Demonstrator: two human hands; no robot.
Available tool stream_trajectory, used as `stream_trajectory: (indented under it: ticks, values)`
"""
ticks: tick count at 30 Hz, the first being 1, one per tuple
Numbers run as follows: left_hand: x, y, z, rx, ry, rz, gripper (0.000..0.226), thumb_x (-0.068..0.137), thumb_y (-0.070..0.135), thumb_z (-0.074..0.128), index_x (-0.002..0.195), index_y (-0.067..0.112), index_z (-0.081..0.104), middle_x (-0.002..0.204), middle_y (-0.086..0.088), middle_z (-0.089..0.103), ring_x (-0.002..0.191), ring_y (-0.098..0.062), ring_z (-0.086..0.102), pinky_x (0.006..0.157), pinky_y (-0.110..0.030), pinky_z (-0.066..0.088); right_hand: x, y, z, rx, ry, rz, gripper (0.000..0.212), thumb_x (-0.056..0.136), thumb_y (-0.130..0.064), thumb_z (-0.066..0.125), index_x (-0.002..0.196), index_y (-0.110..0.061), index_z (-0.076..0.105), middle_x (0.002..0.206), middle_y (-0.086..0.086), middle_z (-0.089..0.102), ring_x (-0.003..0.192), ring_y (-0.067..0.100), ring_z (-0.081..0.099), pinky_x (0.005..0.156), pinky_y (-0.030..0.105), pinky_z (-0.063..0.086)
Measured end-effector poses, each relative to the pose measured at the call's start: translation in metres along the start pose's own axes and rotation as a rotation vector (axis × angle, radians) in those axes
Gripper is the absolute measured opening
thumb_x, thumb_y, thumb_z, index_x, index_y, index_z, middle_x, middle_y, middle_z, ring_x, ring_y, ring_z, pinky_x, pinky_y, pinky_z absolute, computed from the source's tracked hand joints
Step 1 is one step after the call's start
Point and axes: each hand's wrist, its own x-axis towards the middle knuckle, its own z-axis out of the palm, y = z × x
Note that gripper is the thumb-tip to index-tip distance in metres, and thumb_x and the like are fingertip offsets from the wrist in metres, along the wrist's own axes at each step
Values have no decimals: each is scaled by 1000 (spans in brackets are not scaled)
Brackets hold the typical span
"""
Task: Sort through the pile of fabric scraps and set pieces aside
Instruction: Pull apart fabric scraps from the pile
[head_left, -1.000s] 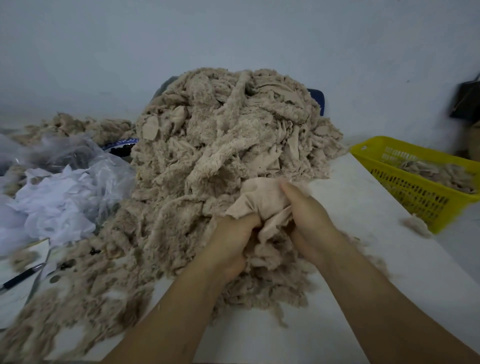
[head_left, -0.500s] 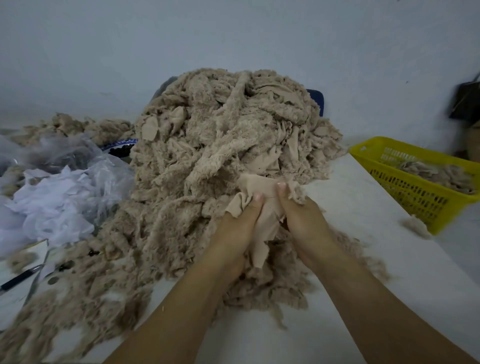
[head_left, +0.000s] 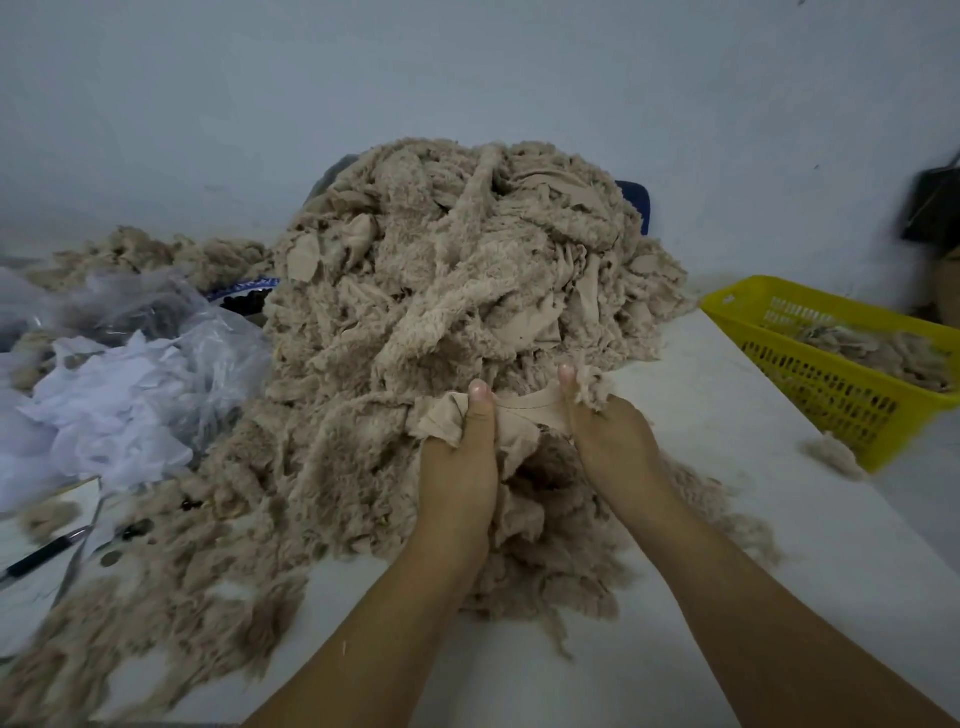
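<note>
I see the left hand (head_left: 457, 462) and right hand (head_left: 615, 447), fingers (head_left: 480, 410) clenched on one beige scrap (head_left: 524, 415), at 6 o'clock of the scrap pile (head_left: 457, 280); yellow basket (head_left: 826, 387) at 3 o'clock.

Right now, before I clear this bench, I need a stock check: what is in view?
pile of scraps: one, beige, middle of the table, spilling toward the near left
scrap: one, beige, at the pile's front, held by both hands
basket: one, yellow, right edge, with beige scraps inside
tuft: one, beige, on the table beside the basket
plastic bags: count unclear, clear, left of the pile
pen: one, black, near left
table: one, white
left hand: one, bare, grips the scrap's left end
right hand: one, bare, grips its right end
</note>
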Motion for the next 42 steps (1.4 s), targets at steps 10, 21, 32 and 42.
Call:
stream_trajectory:
  ticks: [10, 21, 32, 42]
  values:
    - [26, 21, -30, 24, -50, -40, 41, 107, 41, 39, 100, 24, 75, 94, -3, 77, 95, -24, 73, 87, -44, 59, 32, 41, -37, -205, 37, 159, 19, 104, -15, 41, 98, -11, 59, 73, 6, 53, 64, 21, 47, 50, 28, 31]
    - [41, 34, -57, -208, -155, -90, 35, 105, 39, 41, 117, 18, 66, 114, 2, 75, 48, -6, 57, 41, -17, 45, 23, 64, -58, -321, 66, 113, 33, 100, -40, 52, 87, -10, 55, 86, 11, 56, 83, 27, 54, 70, 39, 40]
    - [22, 18, -15, 258, -368, 120, 35, 104, 24, 48, 114, 53, 63, 80, 10, 75, 72, -7, 70, 60, -22, 55, -24, -23, 1, 193, -325, -124, 67, 80, -85, 37, 87, -21, 57, 83, -6, 61, 75, 7, 60, 69, 23, 48]
    - [21, 9, -13, 826, -475, 460, 27, 102, 14, 41, 116, 16, 64, 100, -3, 65, 86, -20, 61, 73, -48, 53, -12, -29, 0, -74, -227, -269, 23, 98, -46, 51, 87, -27, 58, 100, -4, 52, 93, 10, 50, 78, 23, 39]
